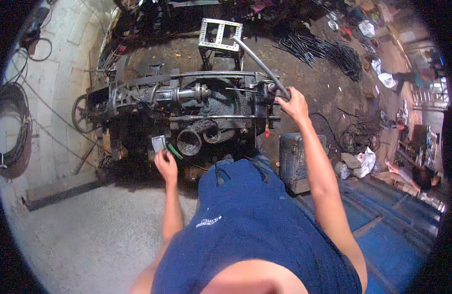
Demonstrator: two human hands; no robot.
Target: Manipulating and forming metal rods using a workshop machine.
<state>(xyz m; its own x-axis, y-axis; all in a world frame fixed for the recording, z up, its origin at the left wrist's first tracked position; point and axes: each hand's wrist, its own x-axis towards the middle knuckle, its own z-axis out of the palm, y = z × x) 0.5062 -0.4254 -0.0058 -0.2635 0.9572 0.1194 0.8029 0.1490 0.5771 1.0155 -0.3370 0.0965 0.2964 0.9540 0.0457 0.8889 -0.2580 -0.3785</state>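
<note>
My right hand (pixel 295 105) is wrapped round the near end of a long grey metal bar (pixel 258 61). The bar slants away to the far left, its far end over a white perforated metal frame (pixel 221 47). Below that lies a lathe-like machine (pixel 157 95) with a shaft across it and two rails. My left hand (pixel 166 165) is at the machine's near side, its fingers closed at a small flat grey square piece (pixel 159 143). A green strip (pixel 175 151) sits right beside it. Close by, a round metal cup-shaped part (pixel 189 142) holds grey bits.
A handwheel (pixel 81 113) stands at the machine's left end. A dark metal box (pixel 293 161) is near my right forearm. Dark rods (pixel 319 51) lie heaped at the far right, with white bags (pixel 365 162) nearer. Coiled cable (pixel 12 125) hangs on the left wall.
</note>
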